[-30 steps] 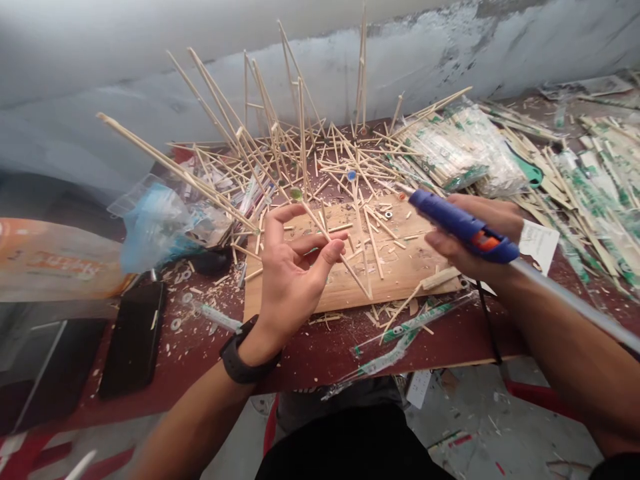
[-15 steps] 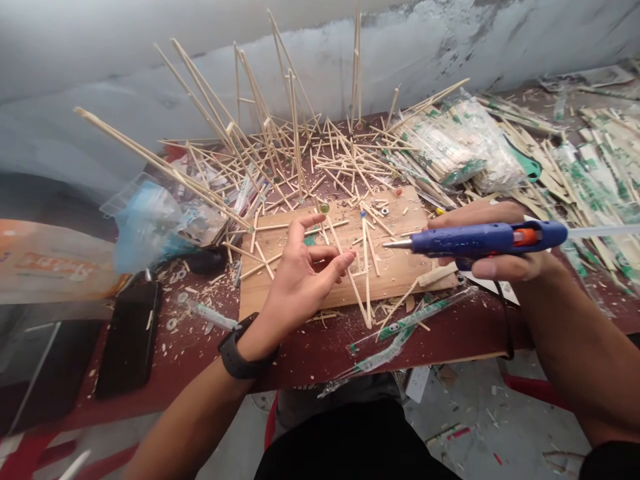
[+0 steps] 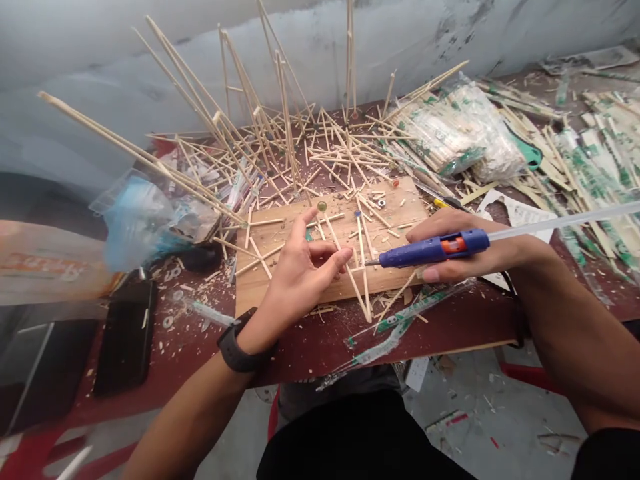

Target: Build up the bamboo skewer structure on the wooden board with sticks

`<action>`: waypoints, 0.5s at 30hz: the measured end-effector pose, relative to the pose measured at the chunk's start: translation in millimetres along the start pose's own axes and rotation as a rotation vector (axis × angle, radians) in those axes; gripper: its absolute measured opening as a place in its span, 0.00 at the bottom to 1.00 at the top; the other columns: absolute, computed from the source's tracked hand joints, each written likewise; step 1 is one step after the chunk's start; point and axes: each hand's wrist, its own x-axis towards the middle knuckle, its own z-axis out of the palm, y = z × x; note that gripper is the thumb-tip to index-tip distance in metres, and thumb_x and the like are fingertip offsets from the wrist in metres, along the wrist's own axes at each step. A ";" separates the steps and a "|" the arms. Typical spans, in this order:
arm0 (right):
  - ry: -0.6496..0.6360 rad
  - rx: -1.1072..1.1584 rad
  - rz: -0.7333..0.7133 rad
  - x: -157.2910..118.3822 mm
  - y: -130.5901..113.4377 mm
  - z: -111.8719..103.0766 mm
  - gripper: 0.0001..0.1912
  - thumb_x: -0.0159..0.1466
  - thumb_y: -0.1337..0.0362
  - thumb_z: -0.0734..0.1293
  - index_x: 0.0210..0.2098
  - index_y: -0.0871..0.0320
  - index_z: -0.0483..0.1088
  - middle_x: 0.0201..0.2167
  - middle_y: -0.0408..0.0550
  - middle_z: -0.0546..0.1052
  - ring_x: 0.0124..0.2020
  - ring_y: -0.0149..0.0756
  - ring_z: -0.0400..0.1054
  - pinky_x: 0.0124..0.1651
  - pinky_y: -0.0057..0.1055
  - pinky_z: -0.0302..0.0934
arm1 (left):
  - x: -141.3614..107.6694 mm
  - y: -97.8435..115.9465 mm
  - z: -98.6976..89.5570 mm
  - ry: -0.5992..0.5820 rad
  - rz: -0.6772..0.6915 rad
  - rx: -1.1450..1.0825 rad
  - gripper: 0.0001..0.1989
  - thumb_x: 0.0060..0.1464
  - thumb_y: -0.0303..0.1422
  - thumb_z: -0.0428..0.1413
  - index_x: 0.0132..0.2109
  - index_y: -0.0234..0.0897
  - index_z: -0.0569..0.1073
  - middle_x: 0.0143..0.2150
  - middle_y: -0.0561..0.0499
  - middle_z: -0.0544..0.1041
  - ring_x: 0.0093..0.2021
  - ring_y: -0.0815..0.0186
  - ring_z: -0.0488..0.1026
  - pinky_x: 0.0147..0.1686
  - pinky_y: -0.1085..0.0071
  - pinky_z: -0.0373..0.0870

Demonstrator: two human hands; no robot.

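Note:
My right hand (image 3: pixel 453 250) is wrapped round a blue hot glue gun (image 3: pixel 420 252) with a clear glue stick running out of its back. Its metal nozzle points left, at or just over a short crosspiece in a narrow V-shaped frame of wooden sticks (image 3: pixel 367 293). My left hand (image 3: pixel 305 260), with a dark watch on the wrist, pinches the frame's left stick between thumb and curled fingers. Its index finger reaches up beside a green round piece (image 3: pixel 323 207) near the stick's top. A blue round piece (image 3: pixel 357 214) sits at the top of the other stick. Beneath lies a wooden board (image 3: pixel 320 291).
A tangle of joined sticks (image 3: pixel 280 153) rises behind the board. Bagged sticks (image 3: pixel 450 133) and loose wrappers lie to the right. A phone (image 3: pixel 125 337) and a blue plastic bag (image 3: pixel 133 223) are on the left. A cutter knife (image 3: pixel 447 201) rests behind my right hand.
My right hand has brought the glue gun left and down, so its nozzle has come to the stick frame. My left hand keeps its hold, and the view has shifted slightly.

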 end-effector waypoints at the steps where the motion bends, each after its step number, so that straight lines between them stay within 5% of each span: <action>1: -0.011 -0.001 0.010 0.2 -0.2 -0.5 0.24 0.67 0.51 0.71 0.23 0.55 0.59 0.19 0.35 0.56 0.20 0.25 0.52 0.23 0.29 0.47 | -0.1 0.2 -0.1 0.006 0.005 0.019 0.45 0.56 0.38 0.66 0.72 0.28 0.54 0.28 0.56 0.81 0.26 0.67 0.78 0.28 0.73 0.72; 12: 0.056 0.066 -0.035 -0.3 0.3 0.2 0.23 0.64 0.53 0.73 0.21 0.55 0.63 0.17 0.36 0.59 0.18 0.25 0.53 0.21 0.29 0.48 | -3.0 -2.3 0.4 0.049 0.093 0.101 0.38 0.58 0.41 0.64 0.68 0.31 0.57 0.30 0.54 0.81 0.30 0.64 0.79 0.30 0.70 0.72; 15: 0.207 0.028 -0.025 -7.1 3.3 2.9 0.21 0.61 0.48 0.76 0.22 0.53 0.70 0.18 0.38 0.66 0.21 0.30 0.60 0.22 0.30 0.55 | -5.6 2.5 -1.2 0.082 0.146 0.128 0.27 0.59 0.40 0.64 0.60 0.36 0.65 0.37 0.51 0.80 0.30 0.66 0.79 0.29 0.71 0.75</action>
